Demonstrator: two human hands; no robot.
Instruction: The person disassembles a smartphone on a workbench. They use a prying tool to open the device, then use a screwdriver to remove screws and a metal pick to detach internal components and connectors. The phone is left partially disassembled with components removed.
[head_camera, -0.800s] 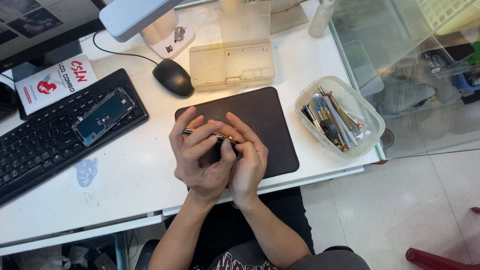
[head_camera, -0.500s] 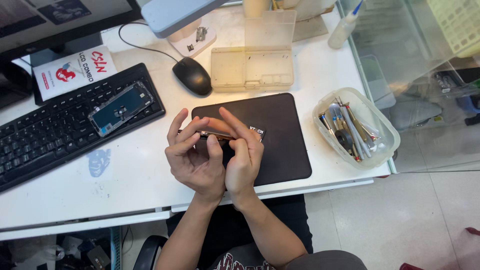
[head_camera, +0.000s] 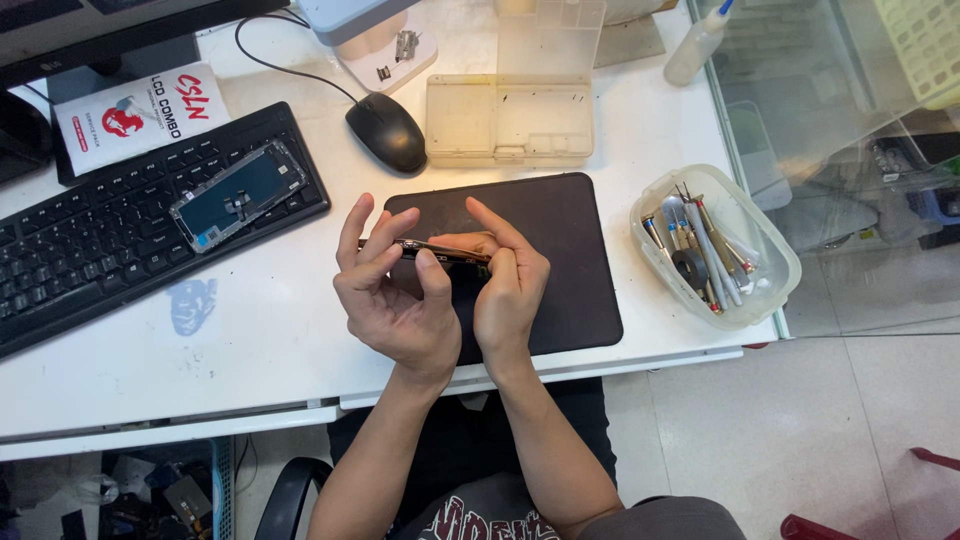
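Both my hands hold a thin dark phone body (head_camera: 445, 250) edge-on above a dark work mat (head_camera: 570, 260). My left hand (head_camera: 395, 300) pinches its left end with the thumb on the near edge and the other fingers spread upward. My right hand (head_camera: 510, 285) grips the right end, index finger raised. A detached phone screen panel (head_camera: 238, 195) lies face down on the black keyboard (head_camera: 120, 240) to the left.
A black mouse (head_camera: 387, 131) and a translucent parts box (head_camera: 512, 120) sit behind the mat. A clear tub of screwdrivers and tweezers (head_camera: 712, 245) stands at the right. A small plastic bottle (head_camera: 695, 45) is at the back right. The table edge (head_camera: 600, 360) runs near my body.
My hands have spread their fingers and lifted the phone body slightly, turning it more edge-on. The camera view has shifted, so the desk appears lower in the picture.
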